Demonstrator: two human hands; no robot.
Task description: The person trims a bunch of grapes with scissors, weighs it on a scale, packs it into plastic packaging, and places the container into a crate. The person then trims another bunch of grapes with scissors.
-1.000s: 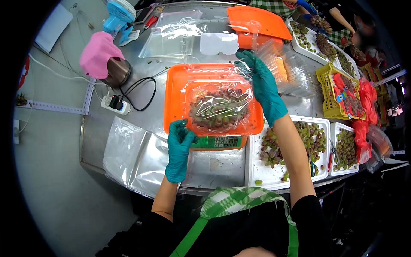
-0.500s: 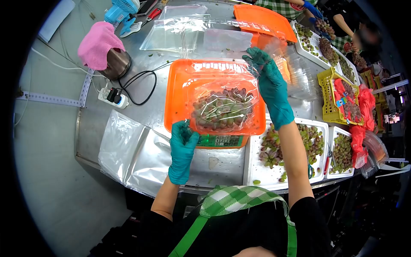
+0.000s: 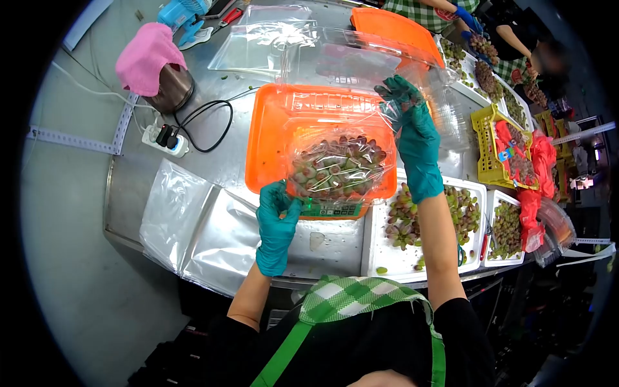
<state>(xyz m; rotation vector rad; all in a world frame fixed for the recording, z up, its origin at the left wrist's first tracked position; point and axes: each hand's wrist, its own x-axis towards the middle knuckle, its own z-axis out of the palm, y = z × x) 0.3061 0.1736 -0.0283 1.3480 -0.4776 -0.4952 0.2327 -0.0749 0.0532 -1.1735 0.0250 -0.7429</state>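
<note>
A clear plastic box (image 3: 303,132) full of green and reddish grapes (image 3: 335,169) lies on an orange tray (image 3: 261,138), which rests on a scale with a green display and keys (image 3: 332,210). My left hand (image 3: 277,226), in a teal glove, pinches the box's near left corner. The clear lid (image 3: 345,55) stands raised behind the box, tilted up. My gloved right hand (image 3: 416,138) is at the lid's right side with its fingers closed on the clear plastic.
White trays of grapes (image 3: 380,238) (image 3: 506,258) stand at the right, with a yellow crate (image 3: 487,145) behind. Plastic bags (image 3: 174,216) lie front left. A pink cloth (image 3: 148,58), power strip (image 3: 164,142) and orange tray (image 3: 396,32) are further back. Other people work at the top right.
The clear lid behind the box stands out more widely, swung up and back. My right hand has moved slightly right with it. My left hand stays at the near left corner.
</note>
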